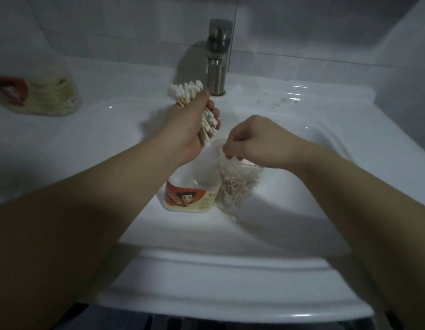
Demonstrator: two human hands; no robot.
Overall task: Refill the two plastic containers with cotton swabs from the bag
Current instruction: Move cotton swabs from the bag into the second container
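Two hands work over the sink [302, 210]: left hand [190, 129] grips a bundle of cotton swabs [186, 90], right hand [252, 141] pinches the bag [237, 184] beside a plastic container [192, 196]

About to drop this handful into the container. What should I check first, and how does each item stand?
1. Grip: left hand holds swab bundle: ok.
2. Target: labelled container upright in sink, mouth open: ok.
3. Supply: right hand pinches bag top: ok.
4. Aim: swab bundle over the mouth: cannot tell, single view.
5. Sink dry under it: cannot tell.
6. Blurred container on left counter open: cannot tell.
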